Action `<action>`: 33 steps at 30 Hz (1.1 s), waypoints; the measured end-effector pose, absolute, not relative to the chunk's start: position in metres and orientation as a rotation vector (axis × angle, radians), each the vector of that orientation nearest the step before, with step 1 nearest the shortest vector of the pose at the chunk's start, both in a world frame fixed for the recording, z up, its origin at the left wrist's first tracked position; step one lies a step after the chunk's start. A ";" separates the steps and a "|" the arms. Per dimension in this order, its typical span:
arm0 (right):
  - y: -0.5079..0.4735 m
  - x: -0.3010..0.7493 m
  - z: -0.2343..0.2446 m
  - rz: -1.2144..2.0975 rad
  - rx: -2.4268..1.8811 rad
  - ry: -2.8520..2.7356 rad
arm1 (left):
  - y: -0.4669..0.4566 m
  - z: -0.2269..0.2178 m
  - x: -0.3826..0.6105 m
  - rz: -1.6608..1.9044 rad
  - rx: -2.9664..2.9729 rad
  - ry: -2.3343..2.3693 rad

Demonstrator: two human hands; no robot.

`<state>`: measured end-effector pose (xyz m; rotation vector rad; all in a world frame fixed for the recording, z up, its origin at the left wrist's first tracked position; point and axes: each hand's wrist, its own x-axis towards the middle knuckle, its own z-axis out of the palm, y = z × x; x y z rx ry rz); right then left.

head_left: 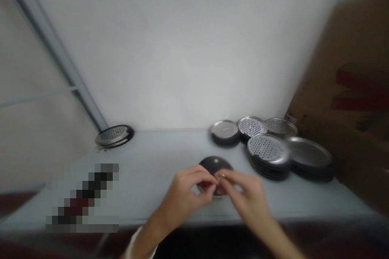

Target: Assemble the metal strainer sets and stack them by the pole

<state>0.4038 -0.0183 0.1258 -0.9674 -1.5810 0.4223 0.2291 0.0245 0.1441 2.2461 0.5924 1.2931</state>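
The left hand [180, 199] and the right hand [246, 199] reach in from the bottom of the frame, wrists well apart, and curve toward each other at centre. A white cuff [134, 243] shows at the left wrist. The fingers [206, 179] of both hands come together in a tight pinch, but whether they hold a small part or only press against each other cannot be told; a small bright speck at the right hand's fingertips is too small to make out.

Just behind and below the fingertips lies a dark domed disc [215, 164] with a small light spot on top and a silvery rim [214, 196] showing beneath the hands. Whether it rests on the pale shelf [158, 182] or is lifted slightly is hidden.

To the right on the shelf, four stacks of round perforated metal trays [268, 149] with dark undersides stand close together, and a shallower round metal dish [308, 153] lies beside them. A single perforated tray [114, 136] sits apart at the far left corner. A brown cardboard box [346, 89] with red printing leans at the right edge, and a white wall [182, 48] rises behind.
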 end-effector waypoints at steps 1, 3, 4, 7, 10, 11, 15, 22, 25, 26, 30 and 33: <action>-0.018 0.404 0.125 0.405 -0.964 -1.581 | 0.024 0.145 0.229 1.286 2.237 0.590; -0.018 0.403 0.124 0.370 -0.957 -1.579 | 0.024 0.146 0.230 1.275 2.228 0.598; -0.018 0.403 0.124 0.357 -0.954 -1.578 | 0.024 0.147 0.230 1.274 2.228 0.602; -0.019 0.402 0.123 0.337 -0.954 -1.578 | 0.023 0.148 0.230 1.276 2.234 0.617; -0.019 0.402 0.123 0.324 -0.959 -1.572 | 0.022 0.148 0.230 1.276 2.234 0.620; -0.019 0.402 0.122 0.317 -0.960 -1.570 | 0.022 0.148 0.230 1.276 2.231 0.622; -0.019 0.401 0.121 0.285 -0.961 -1.577 | 0.021 0.147 0.231 1.277 2.227 0.641; -0.020 0.401 0.121 0.180 -0.960 -1.603 | 0.020 0.147 0.233 1.289 2.244 0.677; -0.019 0.401 0.120 0.134 -0.954 -1.616 | 0.019 0.146 0.235 1.315 2.262 0.708; -0.019 0.401 0.119 0.121 -0.952 -1.614 | 0.019 0.145 0.235 1.329 2.269 0.717; -0.018 0.400 0.114 0.089 -0.968 -1.574 | 0.019 0.140 0.237 1.396 2.299 0.759; -0.019 0.397 0.111 0.098 -0.994 -1.527 | 0.021 0.136 0.237 1.448 2.318 0.819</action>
